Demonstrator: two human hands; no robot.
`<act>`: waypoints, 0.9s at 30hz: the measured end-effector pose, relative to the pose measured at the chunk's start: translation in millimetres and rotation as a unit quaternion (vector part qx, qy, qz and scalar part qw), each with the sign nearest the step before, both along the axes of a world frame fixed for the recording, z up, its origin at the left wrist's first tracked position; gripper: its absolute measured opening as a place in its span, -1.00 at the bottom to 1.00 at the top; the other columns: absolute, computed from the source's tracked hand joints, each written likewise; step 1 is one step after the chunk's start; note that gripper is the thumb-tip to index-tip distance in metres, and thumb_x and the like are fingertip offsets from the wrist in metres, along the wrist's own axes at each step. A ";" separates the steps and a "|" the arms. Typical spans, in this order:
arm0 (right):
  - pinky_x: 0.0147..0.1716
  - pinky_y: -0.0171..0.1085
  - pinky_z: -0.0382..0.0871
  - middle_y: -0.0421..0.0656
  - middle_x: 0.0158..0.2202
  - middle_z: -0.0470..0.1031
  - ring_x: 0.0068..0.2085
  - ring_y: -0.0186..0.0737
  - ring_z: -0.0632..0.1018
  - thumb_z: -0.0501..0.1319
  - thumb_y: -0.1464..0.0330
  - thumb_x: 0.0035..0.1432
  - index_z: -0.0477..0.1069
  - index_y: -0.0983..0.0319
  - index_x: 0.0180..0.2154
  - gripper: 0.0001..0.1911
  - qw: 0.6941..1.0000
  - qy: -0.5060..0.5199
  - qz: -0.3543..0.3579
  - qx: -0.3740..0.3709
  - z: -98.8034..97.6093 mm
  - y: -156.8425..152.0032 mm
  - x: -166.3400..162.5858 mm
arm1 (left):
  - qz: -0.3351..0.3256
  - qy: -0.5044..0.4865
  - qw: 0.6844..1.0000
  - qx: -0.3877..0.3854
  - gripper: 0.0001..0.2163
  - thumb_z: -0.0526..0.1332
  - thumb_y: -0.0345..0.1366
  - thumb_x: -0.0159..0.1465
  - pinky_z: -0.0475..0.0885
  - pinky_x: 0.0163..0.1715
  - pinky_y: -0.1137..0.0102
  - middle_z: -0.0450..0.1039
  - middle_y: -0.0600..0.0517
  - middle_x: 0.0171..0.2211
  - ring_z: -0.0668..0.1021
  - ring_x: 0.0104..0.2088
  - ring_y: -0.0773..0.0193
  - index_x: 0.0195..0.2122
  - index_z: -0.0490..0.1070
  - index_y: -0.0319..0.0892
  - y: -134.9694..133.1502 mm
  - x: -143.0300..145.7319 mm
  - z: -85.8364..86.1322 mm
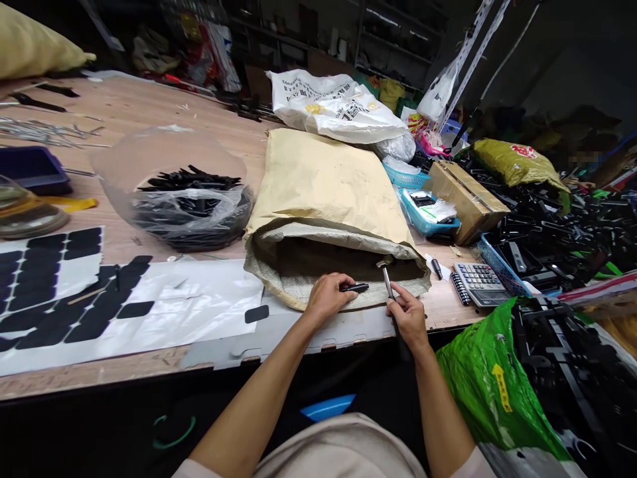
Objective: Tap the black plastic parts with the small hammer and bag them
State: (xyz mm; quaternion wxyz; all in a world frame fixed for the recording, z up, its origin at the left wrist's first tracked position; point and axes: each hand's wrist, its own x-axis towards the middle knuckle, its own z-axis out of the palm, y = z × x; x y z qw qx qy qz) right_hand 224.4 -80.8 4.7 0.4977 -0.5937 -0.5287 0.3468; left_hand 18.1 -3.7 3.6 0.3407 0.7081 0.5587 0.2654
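Note:
My left hand (326, 297) is closed on a small black plastic part (354, 287), held just in front of the open mouth of a large tan woven sack (323, 192) lying on the wooden table (149, 109). My right hand (408, 318) grips a slim tool with a metal tip (387, 279), tip pointing up toward the sack's mouth. The two hands are a short way apart at the table's near edge.
A clear plastic bag of black parts (192, 202) lies left of the sack. White sheets with black adhesive pads (64, 285) cover the near left. A calculator (480, 282), blue baskets (425, 212), a cardboard box (465, 199) and a green bag (492, 382) crowd the right.

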 end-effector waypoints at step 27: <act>-0.62 -0.38 0.19 -0.34 -0.64 0.35 -0.62 -0.39 0.30 0.28 0.27 0.07 0.44 0.36 0.12 -0.43 0.992 0.122 0.013 -0.007 -7.9 0.1 7.8 | -0.176 0.087 0.950 -0.244 -0.70 0.19 -0.09 0.24 0.38 -0.27 0.38 0.60 -0.01 -0.27 0.59 -0.23 0.12 -0.11 0.55 -0.11 -125.7 -33.2 -7.1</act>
